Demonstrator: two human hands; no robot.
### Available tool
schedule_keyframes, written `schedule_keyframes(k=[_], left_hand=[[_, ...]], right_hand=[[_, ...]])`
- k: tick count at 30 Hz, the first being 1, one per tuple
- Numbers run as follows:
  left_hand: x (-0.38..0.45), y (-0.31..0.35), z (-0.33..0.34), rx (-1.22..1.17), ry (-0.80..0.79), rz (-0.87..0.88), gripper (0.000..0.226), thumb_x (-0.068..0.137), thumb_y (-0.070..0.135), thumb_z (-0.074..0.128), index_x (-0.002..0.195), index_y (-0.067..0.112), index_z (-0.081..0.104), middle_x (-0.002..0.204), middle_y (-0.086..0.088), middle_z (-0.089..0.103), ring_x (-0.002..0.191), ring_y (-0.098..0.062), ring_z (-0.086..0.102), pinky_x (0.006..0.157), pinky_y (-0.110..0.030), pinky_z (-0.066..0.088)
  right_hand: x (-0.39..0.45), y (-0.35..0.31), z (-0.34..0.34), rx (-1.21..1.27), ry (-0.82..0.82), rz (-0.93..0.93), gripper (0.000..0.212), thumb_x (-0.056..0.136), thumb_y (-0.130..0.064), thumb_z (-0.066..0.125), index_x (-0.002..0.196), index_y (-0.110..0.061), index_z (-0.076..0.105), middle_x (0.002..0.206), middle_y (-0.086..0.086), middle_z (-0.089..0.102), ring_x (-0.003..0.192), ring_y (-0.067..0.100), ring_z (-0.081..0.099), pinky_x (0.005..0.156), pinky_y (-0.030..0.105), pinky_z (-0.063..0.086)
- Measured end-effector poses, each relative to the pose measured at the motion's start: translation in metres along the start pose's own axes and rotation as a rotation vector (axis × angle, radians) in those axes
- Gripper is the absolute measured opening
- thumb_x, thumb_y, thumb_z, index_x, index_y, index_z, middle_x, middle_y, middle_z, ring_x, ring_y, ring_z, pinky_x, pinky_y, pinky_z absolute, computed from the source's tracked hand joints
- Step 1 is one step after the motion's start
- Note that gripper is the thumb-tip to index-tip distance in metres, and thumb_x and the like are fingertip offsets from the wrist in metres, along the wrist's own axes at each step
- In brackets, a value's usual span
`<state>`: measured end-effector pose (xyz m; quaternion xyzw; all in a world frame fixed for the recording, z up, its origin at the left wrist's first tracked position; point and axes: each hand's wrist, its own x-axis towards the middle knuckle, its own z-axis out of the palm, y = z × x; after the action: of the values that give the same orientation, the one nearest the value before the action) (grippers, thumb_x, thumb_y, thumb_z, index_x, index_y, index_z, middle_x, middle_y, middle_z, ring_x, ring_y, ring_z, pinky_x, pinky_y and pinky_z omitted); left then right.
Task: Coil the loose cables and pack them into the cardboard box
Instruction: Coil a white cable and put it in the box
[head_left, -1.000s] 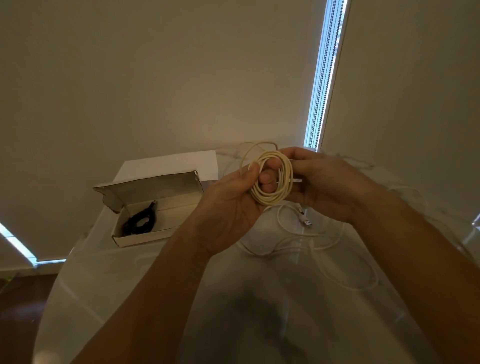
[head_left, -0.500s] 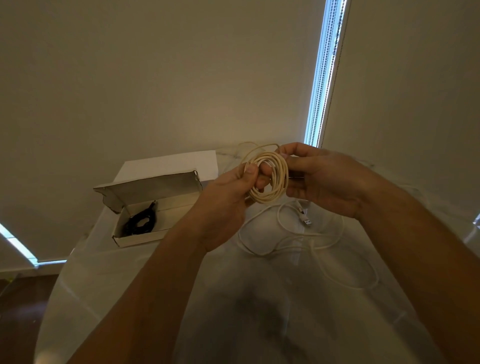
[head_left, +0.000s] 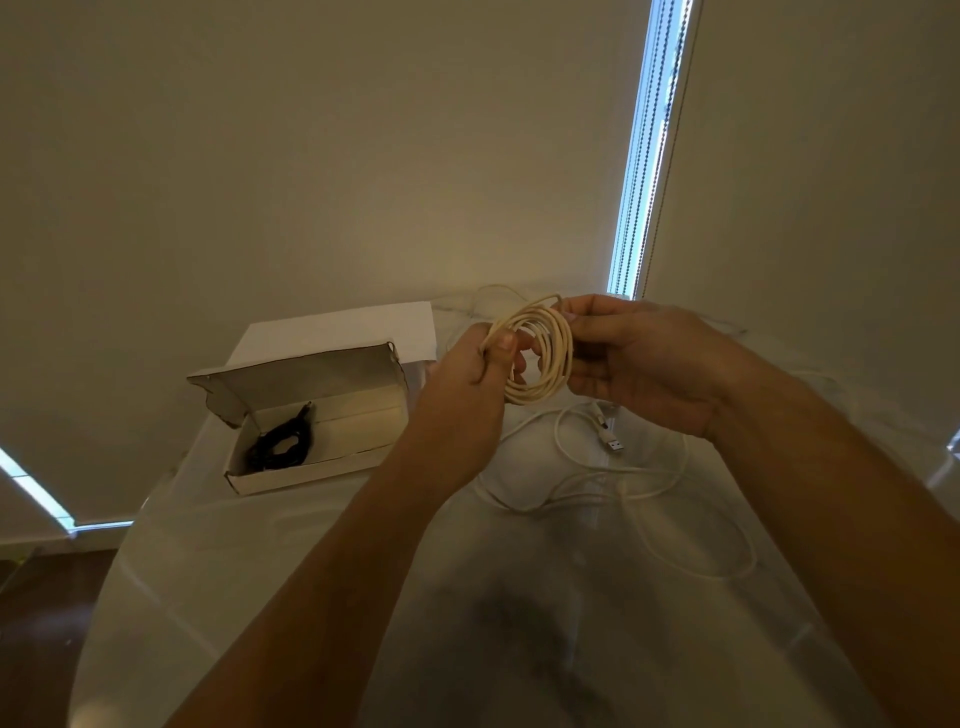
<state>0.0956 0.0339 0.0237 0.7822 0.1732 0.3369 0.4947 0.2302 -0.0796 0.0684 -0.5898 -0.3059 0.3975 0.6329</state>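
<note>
Cables are getting sorted one at a time, and right now it's the coiling step for the cream one. Nearest the camera, a loose white cable (head_left: 613, 488) is sprawling over the glossy pale bench (head_left: 218, 571) at about 4 o'clock, thin and floppy, with a USB plug (head_left: 614, 445) showing at one end. Above it the cream coil (head_left: 535, 358) is sitting in the air between both hands: the left hand (head_left: 467, 395) is pinching its 9 o'clock side with the thumb on top, and the right hand (head_left: 644, 364) is gripping the 3 o'clock side. It's a neat round bundle of smooth rubbery loops. I'd guess the loose end needs tucking next so it doesn't spring open. Farther back at 10 o'clock, the cardboard box (head_left: 311, 467) is standing open, stiff and matte, with a black coil (head_left: 280, 447) already inside.
</note>
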Motion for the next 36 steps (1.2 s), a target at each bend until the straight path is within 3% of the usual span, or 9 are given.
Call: schedule_keyframes(k=[4,8,13,18,22,24,28,33,36], left_hand=[[0.001,0.002,-0.002,-0.048,-0.006,-0.014,0.048,0.098,0.052,0.038,0.120,0.019,0.064,0.110,-0.003,0.071,0.108,-0.021,0.066,0.099,-0.051,0.051],[-0.001,0.003,-0.002,-0.042,-0.021,0.015,0.042,0.105,0.043,0.037,0.109,0.011,0.064,0.099,-0.015,0.067,0.096,-0.031,0.064,0.093,-0.056,0.052],[-0.003,0.005,0.007,-0.011,-0.024,0.033,0.040,0.105,0.042,0.036,0.119,0.017,0.063,0.102,-0.006,0.069,0.098,-0.022,0.066,0.094,-0.051,0.054],[-0.002,0.002,0.006,-0.017,-0.008,0.044,0.039,0.105,0.040,0.036,0.122,0.017,0.062,0.108,-0.004,0.070,0.104,-0.020,0.066,0.097,-0.049,0.053],[-0.001,0.000,0.008,-0.038,-0.019,0.035,0.045,0.099,0.049,0.037,0.120,0.019,0.064,0.108,-0.004,0.071,0.105,-0.022,0.066,0.096,-0.051,0.053],[0.000,-0.002,0.008,-0.029,-0.019,0.034,0.045,0.099,0.050,0.037,0.119,0.020,0.064,0.107,-0.004,0.071,0.105,-0.023,0.066,0.095,-0.052,0.053],[0.002,-0.008,0.009,-0.019,-0.012,-0.003,0.047,0.097,0.053,0.037,0.116,0.020,0.065,0.105,-0.005,0.071,0.102,-0.024,0.067,0.094,-0.053,0.053],[0.002,-0.009,0.009,-0.018,-0.016,-0.002,0.041,0.101,0.051,0.039,0.106,0.022,0.067,0.097,-0.003,0.071,0.096,-0.025,0.068,0.090,-0.056,0.053],[0.002,-0.008,0.008,-0.034,0.002,-0.006,0.038,0.100,0.050,0.042,0.100,0.020,0.066,0.090,-0.004,0.069,0.087,-0.026,0.066,0.085,-0.059,0.053]], right_hand=[[0.001,0.000,-0.002,-0.020,0.021,-0.011,0.022,0.096,-0.013,0.058,0.115,-0.008,0.068,0.100,0.010,0.067,0.087,0.020,0.063,0.076,0.031,0.053],[0.001,0.001,-0.004,-0.091,0.091,-0.086,0.025,0.090,-0.014,0.065,0.113,-0.006,0.071,0.104,0.012,0.073,0.092,0.019,0.065,0.085,0.036,0.052],[0.002,0.005,0.001,0.081,0.072,-0.080,0.022,0.092,-0.002,0.059,0.111,0.000,0.069,0.090,0.010,0.074,0.081,0.017,0.071,0.071,0.025,0.060],[0.002,0.003,-0.003,0.130,-0.002,0.041,0.033,0.089,-0.012,0.063,0.119,0.000,0.066,0.100,0.014,0.069,0.090,0.024,0.067,0.077,0.032,0.060],[0.002,0.004,-0.004,0.024,-0.043,0.120,0.017,0.093,-0.023,0.060,0.097,-0.013,0.072,0.091,0.006,0.066,0.080,0.017,0.060,0.073,0.029,0.050],[0.002,0.003,-0.003,0.012,-0.036,0.126,0.020,0.096,-0.025,0.053,0.088,-0.017,0.070,0.085,0.002,0.065,0.075,0.015,0.058,0.072,0.031,0.045],[0.000,0.001,0.002,-0.020,-0.057,0.117,0.022,0.091,-0.039,0.058,0.101,-0.020,0.064,0.091,0.001,0.063,0.079,0.016,0.056,0.076,0.035,0.039],[-0.002,0.005,0.006,-0.110,-0.134,0.012,0.025,0.087,-0.034,0.067,0.102,-0.015,0.067,0.096,0.007,0.061,0.090,0.022,0.054,0.087,0.039,0.039],[-0.002,0.008,0.010,-0.142,-0.109,-0.032,0.055,0.071,-0.029,0.083,0.119,-0.012,0.063,0.107,0.010,0.068,0.097,0.025,0.062,0.086,0.038,0.047]])
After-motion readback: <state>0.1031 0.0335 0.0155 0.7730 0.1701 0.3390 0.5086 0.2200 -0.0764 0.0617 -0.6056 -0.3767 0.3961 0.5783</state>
